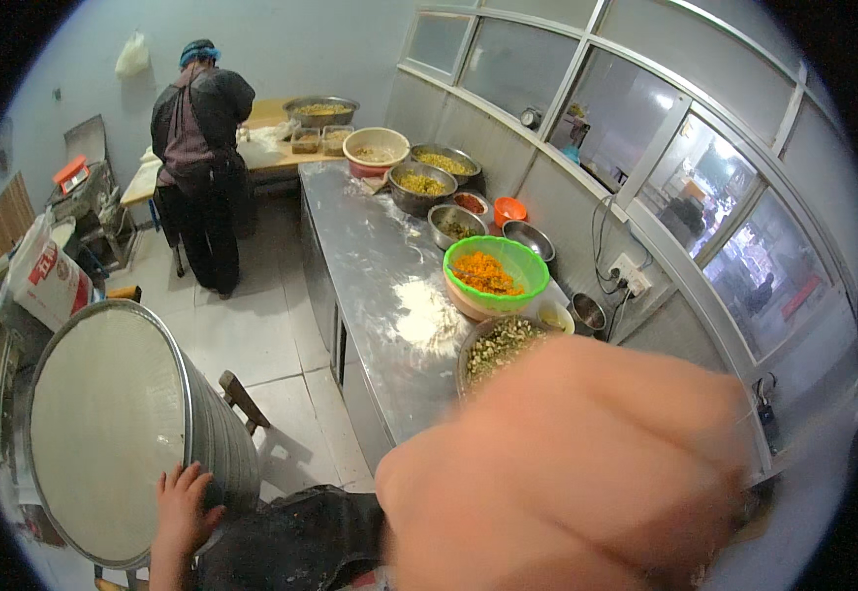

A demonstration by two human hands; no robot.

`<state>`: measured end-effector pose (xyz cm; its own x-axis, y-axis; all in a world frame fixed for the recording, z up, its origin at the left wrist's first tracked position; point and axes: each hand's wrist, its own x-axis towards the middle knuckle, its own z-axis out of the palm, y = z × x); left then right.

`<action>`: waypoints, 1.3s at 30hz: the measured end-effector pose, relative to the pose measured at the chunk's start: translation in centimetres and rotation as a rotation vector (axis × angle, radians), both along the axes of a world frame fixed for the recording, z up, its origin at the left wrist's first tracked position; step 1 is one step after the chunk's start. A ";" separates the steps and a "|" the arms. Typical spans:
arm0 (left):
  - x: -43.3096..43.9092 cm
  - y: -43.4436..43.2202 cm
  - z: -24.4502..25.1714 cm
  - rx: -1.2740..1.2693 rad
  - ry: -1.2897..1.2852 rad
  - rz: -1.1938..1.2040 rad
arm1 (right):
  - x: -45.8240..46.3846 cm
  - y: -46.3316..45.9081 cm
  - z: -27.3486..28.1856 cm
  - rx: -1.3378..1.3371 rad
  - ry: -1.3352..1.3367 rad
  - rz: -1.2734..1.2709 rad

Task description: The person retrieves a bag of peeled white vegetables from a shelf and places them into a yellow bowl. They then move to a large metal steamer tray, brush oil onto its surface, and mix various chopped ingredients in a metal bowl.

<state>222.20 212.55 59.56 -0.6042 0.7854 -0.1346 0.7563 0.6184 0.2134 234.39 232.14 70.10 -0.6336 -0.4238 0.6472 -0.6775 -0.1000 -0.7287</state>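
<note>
My left hand [181,506] rests with its fingers apart on the metal rim of a large ribbed metal drum [226,443], which has a pale, flat round top [107,436]. Very close to the camera, my right hand [569,458] is large and blurred. Its fingers look folded, and whether anything is inside them is hidden. Behind it, partly covered, is a metal bowl of chopped green and white filling [499,347]. Beyond that stands a green plastic colander [536,284] with shredded orange food [484,273]. White flour [429,314] lies heaped on the steel counter [370,295].
Several bowls of fillings, including a steel bowl [421,186], line the counter's wall side. A person [203,162] in an apron stands at a far wooden table [299,156]. A wooden stool leg [244,399] juts beside the drum. A printed sack [52,281] stands left; a power socket [629,273] hangs right.
</note>
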 end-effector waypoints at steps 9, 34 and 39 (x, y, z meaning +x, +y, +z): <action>-2.9 3.0 -3.5 0.009 0.137 -0.211 | -2.0 -2.7 1.4 -0.004 0.260 0.108; -3.7 16.9 -3.6 -0.113 -0.012 -0.457 | 4.8 13.9 -4.1 -0.138 -0.500 -0.250; -1.7 21.4 -4.5 -0.143 -0.031 -0.554 | 18.9 20.1 -12.4 0.102 -0.798 -1.153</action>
<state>220.50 233.94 55.05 -0.1013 0.9564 -0.2738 0.9706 0.1555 0.1839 253.27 252.23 57.74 -0.8297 0.5561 -0.0486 0.2526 0.2964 -0.9210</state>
